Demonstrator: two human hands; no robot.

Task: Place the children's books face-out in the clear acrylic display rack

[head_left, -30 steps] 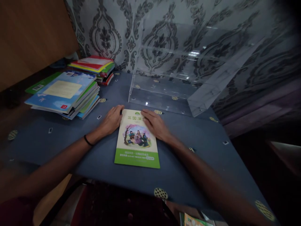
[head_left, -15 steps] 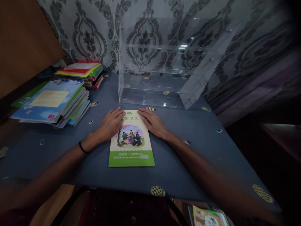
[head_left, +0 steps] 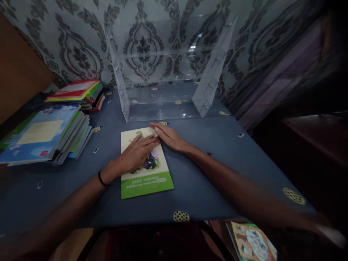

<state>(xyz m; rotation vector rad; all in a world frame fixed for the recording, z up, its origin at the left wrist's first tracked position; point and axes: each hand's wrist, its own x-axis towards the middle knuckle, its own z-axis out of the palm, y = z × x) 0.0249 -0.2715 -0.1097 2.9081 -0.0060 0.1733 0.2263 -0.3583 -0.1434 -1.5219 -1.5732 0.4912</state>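
A thin book with a cream and green cover lies closed and face up on the table, turned slightly. My left hand rests flat across its upper cover, fingers stretched toward the top right corner, hiding part of the title and picture. My right hand lies at the book's upper right edge, fingers extended and touching that corner. The fingertips of both hands are close together there. A black band circles my left wrist.
A clear acrylic shelf stands behind the book against the patterned wall. Two stacks are at the left: books with a blue cover on top and red-topped books. Another book shows below the table's front edge.
My left hand has slid right across the cover, over the title and picture. The book has turned slightly. The view has shifted, with the shelf and stacks now further left.
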